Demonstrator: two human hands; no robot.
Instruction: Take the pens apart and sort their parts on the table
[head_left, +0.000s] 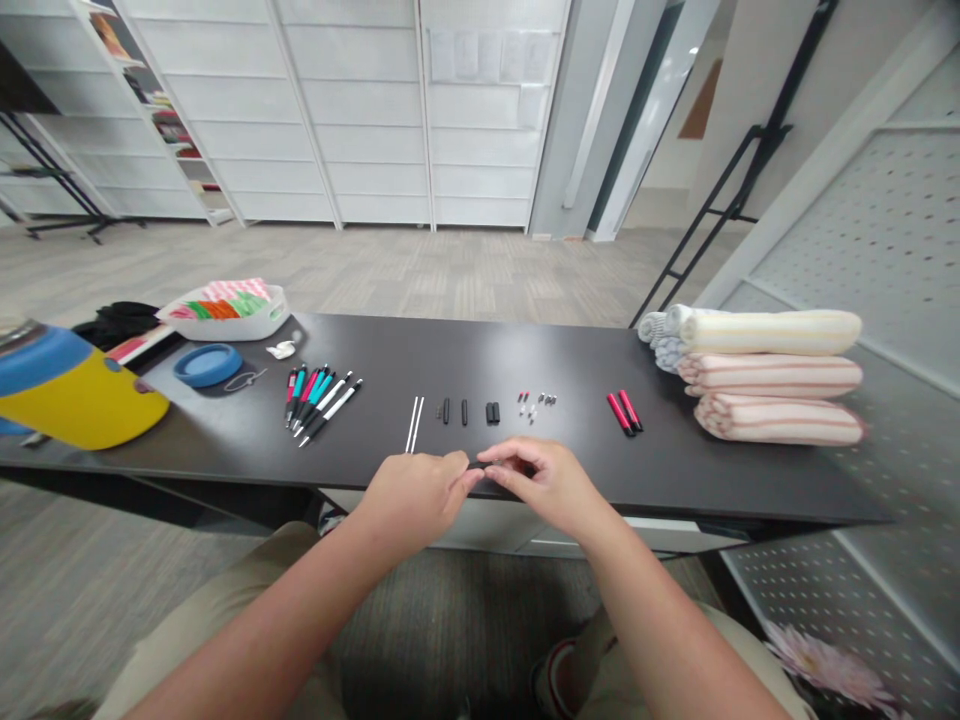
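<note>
My left hand (pixel 416 495) and my right hand (pixel 544 478) meet over the front edge of the table, fingertips closed on a small black pen part (pixel 477 464). Most of that part is hidden by the fingers. Just beyond my hands lie two thin white refills (pixel 413 425), two slim black tubes (pixel 464 412) and a pair of short black grips (pixel 493 413). Tiny metal, red and clear pieces (pixel 531 410) are laid out to their right. Farther right rest two red pen barrels (pixel 625 412) with black ends. A group of assembled click pens (pixel 319 400) lies to the left.
Rolled striped towels (pixel 776 375) are stacked at the table's right end. On the left stand a white basket (pixel 262 318) of colourful items, a blue round lid (pixel 208 366) and a yellow-and-blue container (pixel 82 390). A crumpled white scrap (pixel 281 349) lies near the basket.
</note>
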